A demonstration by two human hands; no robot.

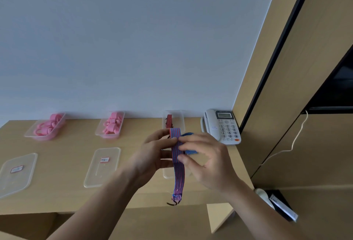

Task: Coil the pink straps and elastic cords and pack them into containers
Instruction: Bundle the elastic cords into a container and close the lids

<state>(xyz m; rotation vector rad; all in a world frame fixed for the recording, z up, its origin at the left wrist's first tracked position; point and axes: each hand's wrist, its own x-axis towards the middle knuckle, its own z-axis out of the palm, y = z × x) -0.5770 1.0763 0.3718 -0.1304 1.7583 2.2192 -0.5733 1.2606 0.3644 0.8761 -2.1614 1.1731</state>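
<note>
A red-and-blue striped elastic cord (178,174) is held above the wooden table (63,188). My left hand (152,153) grips its wound upper part from the left. My right hand (206,159) pinches the band from the right, with a blue loop showing behind its fingers. The cord's free end hangs down to a dark metal hook (174,202). Behind the hands a clear container (182,119) holds a red-and-black cord (169,121). Two clear containers at the back, left (31,132) and middle (99,130), hold coiled pink straps (112,123).
Two clear lids with labels lie on the table, one at the left (17,172) and one in the middle (102,167). A third lid (168,174) sits partly hidden under the hands. A white desk phone (223,126) stands at the back right beside a wooden cabinet (305,106).
</note>
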